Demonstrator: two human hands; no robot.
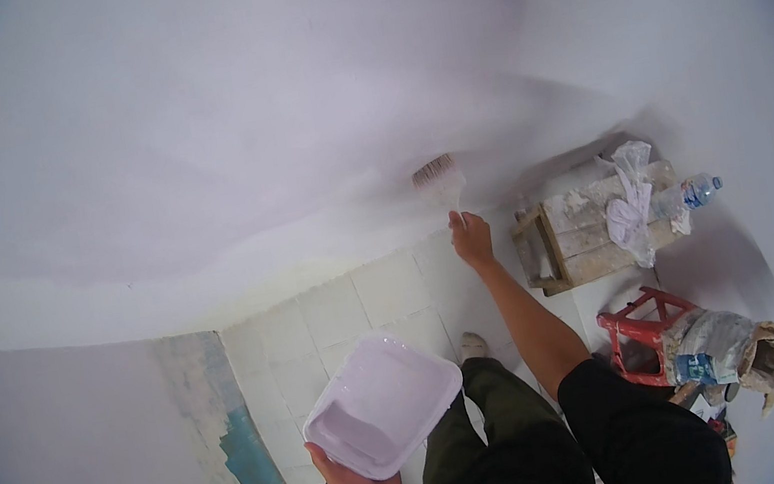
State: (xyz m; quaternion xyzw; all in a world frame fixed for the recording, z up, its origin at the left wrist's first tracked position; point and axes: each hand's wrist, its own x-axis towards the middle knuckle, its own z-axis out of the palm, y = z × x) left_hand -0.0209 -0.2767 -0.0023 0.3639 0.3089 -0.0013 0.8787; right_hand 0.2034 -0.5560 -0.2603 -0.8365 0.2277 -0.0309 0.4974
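Observation:
My right hand [473, 237] is closed round the handle of a wide paintbrush [441, 183], my arm stretched forward. The brush has a pale handle and brownish bristles, which lie at or very near the white wall [265, 109]; I cannot tell whether they touch. Low in front of my body, my left hand [362, 482] grips the lower left edge of a white plastic paint tray [385, 406]. Pale paint lies in the tray, with a smooth wet sheen.
A paint-spattered wooden bench [596, 219] at the right bears plastic bags [633, 213] and a water bottle [700, 190]. Nearer stands a red stool [640, 334] beside an opened paper sack [728, 350]. White floor tiles [389, 287] meet the wall. Teal paint [260, 475] shows at the lower left.

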